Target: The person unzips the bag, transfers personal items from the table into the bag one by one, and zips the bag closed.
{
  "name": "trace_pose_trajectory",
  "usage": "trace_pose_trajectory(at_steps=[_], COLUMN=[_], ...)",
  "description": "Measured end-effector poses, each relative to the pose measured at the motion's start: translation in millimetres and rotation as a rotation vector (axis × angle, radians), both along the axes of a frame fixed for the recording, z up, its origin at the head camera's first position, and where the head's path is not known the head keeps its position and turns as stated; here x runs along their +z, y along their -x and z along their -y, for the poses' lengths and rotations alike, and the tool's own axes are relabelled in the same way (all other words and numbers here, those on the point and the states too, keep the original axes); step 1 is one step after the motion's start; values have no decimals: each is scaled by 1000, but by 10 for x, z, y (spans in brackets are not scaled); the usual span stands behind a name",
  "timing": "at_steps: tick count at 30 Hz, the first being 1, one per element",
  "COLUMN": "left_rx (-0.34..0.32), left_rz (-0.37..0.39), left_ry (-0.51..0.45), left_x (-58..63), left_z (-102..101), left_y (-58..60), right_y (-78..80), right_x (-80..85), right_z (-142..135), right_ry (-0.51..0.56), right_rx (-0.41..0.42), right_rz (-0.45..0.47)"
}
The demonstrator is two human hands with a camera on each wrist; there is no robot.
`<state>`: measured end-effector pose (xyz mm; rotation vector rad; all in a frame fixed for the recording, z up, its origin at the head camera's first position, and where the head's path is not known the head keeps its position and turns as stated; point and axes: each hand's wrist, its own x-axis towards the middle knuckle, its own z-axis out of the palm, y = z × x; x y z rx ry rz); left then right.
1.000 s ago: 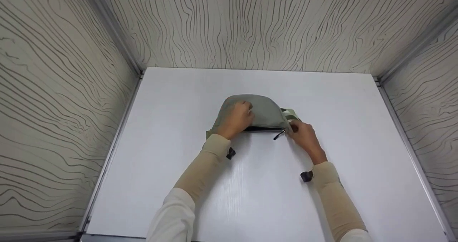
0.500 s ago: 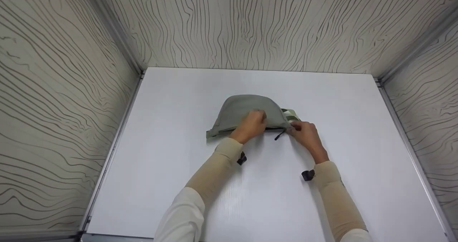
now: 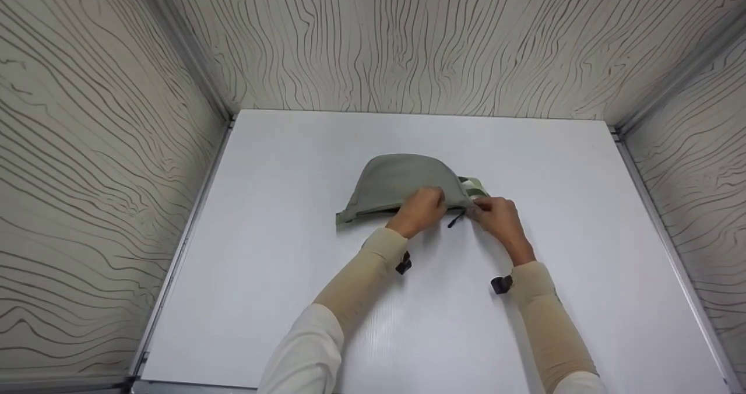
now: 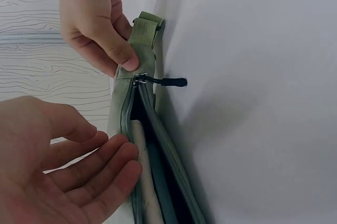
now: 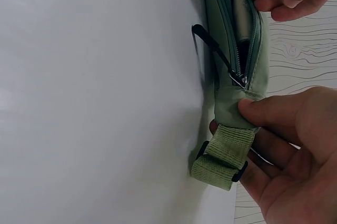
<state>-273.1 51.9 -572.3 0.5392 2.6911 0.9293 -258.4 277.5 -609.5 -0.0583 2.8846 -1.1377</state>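
A sage-green waist bag [image 3: 396,178] lies on the white table, its zipped side toward me. In the left wrist view its zipper is undone, with a black zipper pull [image 4: 174,82] at the end near my right hand. A beige rolled-looking item [image 4: 147,176] shows inside against teal lining. My right hand [image 3: 498,222] pinches the bag's right end between thumb and fingers, just beside the green webbing strap [image 5: 229,142]. My left hand [image 3: 418,210] is at the zipper edge, fingers loosely bent, fingertips touching or almost touching it, and pinching nothing visible.
The white table [image 3: 280,301] extends around the bag. Wood-grain panels [image 3: 408,44] stand behind it and at both sides, with metal rails [image 3: 186,50] at the corners. A striped green-and-white piece [image 3: 473,187] sticks out behind the bag's right end.
My left hand has slid right and toward me, from the bag's front face to its zipper edge near the right end. My right hand and the bag stay nearly in place.
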Motion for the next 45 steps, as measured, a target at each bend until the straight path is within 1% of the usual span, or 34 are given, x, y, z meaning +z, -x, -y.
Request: trace_pose_trajectory(at_steps=[8,15,19,23,31,36,45], left_rx=[-43,-69,-76,-90,-80,-83,-72], left_rz=[-86,-145,-148,-149,-110,-127,-182], left_ry=[103,184,214,252,293,339,367], left_x=[-75,-138,-160,-173,-207,-233,-302], left_z=[-118,-213,-274,-336,-457,-511,-592], left_y=[-20,-27,-28,-53,-105,-131,-163], right_y=[17,22,13,-1,3,0,0], right_x=[4,10,12,3,-13,-14,-7], right_z=[6,14,19,15,17,23,37], right_ry=[7,-13,-11,-8,6,-9,-32], right_rx=[-13,-21,-24,-31,-35,-37,-36], right_rz=[22,10,-9,-16,1,4,-8])
